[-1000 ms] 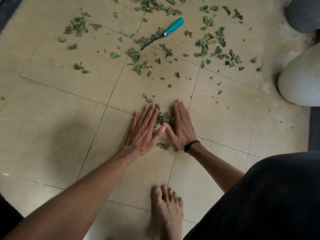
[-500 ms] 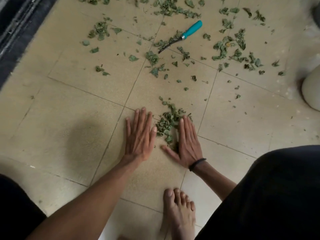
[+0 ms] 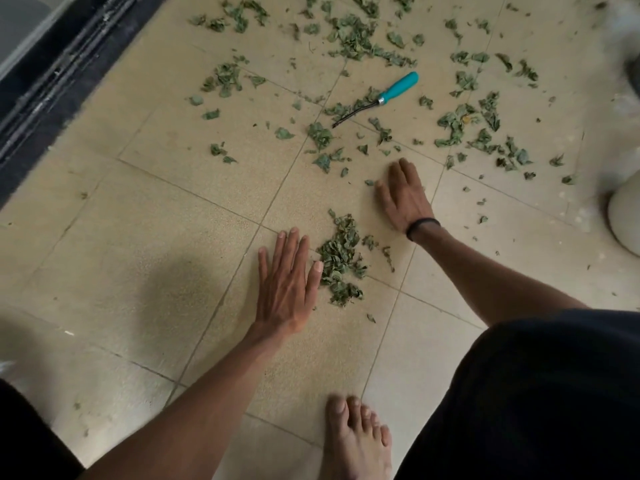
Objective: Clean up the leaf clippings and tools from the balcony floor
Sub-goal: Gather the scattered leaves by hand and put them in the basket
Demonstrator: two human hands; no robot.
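Observation:
A small pile of green leaf clippings [image 3: 341,258] lies on the beige tiled floor [image 3: 173,237]. My left hand [image 3: 285,282] rests flat on the tile, its thumb touching the pile's left side. My right hand [image 3: 403,195] lies palm down farther out, past the pile, fingers straight and holding nothing. More scattered clippings [image 3: 360,39] cover the far tiles. Among them lies a hand tool with a teal handle [image 3: 398,87] and a thin dark metal end.
A dark sliding-door track [image 3: 52,81] runs along the left edge. A white pot [image 3: 627,216] stands at the right edge. My bare foot [image 3: 356,441] and dark-clothed knee [image 3: 536,393] are in the near foreground.
My right hand has left the pile and reached forward toward the loose clippings. The left hand has stayed beside the pile. The view has shifted to the left.

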